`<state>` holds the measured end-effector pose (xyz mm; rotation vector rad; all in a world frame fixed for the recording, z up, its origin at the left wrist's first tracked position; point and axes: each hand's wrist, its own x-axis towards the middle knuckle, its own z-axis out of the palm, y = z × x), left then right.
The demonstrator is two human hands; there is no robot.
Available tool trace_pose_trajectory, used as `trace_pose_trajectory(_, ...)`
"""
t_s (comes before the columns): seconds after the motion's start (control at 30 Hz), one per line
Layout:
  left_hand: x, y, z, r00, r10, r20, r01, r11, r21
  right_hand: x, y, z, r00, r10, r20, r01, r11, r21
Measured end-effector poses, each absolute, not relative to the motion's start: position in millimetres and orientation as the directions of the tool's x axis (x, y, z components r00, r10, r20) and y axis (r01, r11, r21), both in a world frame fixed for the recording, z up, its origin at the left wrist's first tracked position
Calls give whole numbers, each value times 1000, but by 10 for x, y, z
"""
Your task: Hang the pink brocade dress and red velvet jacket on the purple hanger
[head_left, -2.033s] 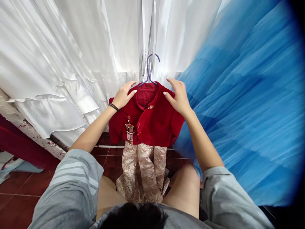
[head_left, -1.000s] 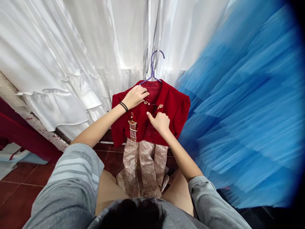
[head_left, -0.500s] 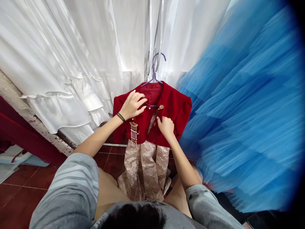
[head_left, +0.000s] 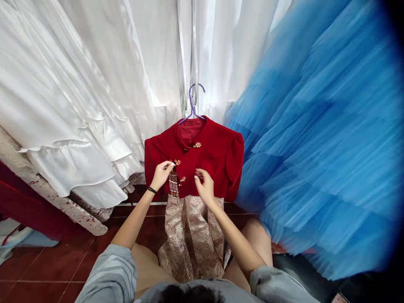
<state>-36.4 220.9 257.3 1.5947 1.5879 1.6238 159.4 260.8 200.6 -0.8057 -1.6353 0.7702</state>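
Observation:
A red short jacket (head_left: 217,153) with puffed sleeves hangs on a purple hanger (head_left: 191,101). Its front panels now overlap, and gold flower-shaped buttons (head_left: 197,145) run down the slanted opening. My left hand (head_left: 161,174) is closed in a pinch on the jacket's front edge, right beside the middle flower button (head_left: 177,162); what exactly lies between the fingertips is hidden. Just below those fingertips dangles a beaded tassel ornament (head_left: 173,187). My right hand (head_left: 205,185) is in front of the lower jacket, thumb and fingers slightly apart, with nothing visible in them.
Beneath the jacket falls a shiny pinkish-gold brocade skirt (head_left: 192,235). White ruffled dresses (head_left: 88,164) hang behind and to the left. A large blue tulle skirt (head_left: 315,139) fills the right side. Dark red tiles (head_left: 53,261) cover the floor.
The jacket's open front has been drawn closed, with the upper flower button now at the collar overlap. My left hand has moved down into a pinch, and my right hand has shifted lower and opened.

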Motion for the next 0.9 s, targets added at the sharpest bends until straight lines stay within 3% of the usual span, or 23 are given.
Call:
trace_pose_trajectory(0.1, -459, 2104, 2692, -277, 737, 617, 652, -327, 684, 2171, 2648, 1734, 226, 837, 498, 220, 454, -863)
trace_pose_trajectory(0.2, -683, 1997, 2895, -325, 568, 756, 788, -279, 548, 2752, 2892, 1899, 325, 749, 577, 346, 474, -810)
trace_pose_trajectory(0.33, -858, 2076, 3068, -401, 414, 817, 865, -123, 487, 3063, 3328, 2620, 152, 603, 783, 560, 601, -571)
trace_pose_trajectory(0.43, -757, 2307, 3008, -404, 447, 798, 889, -15, 458, 2856, 3571, 3021, -24, 585, 811, 667, 614, -423)
trace_pose_trajectory(0.57, -744, 2469, 2842, -443, 496, 747, 857, -12, 516, 2666, 3811, 3126, -114, 692, 713, 633, 604, -485)
trace_pose_trajectory(0.73, -1338, 2346, 3149, -356, 486, 798, 880, -113, 461, 3089, 4216, 3511, -211, 612, 762, 396, 766, -506)
trace_pose_trajectory(0.9, -1439, 2628, 3650, -436, 567, 698, 704, -267, 658, 2889, 4394, 4089, -222, 702, 676, 297, 709, -639)
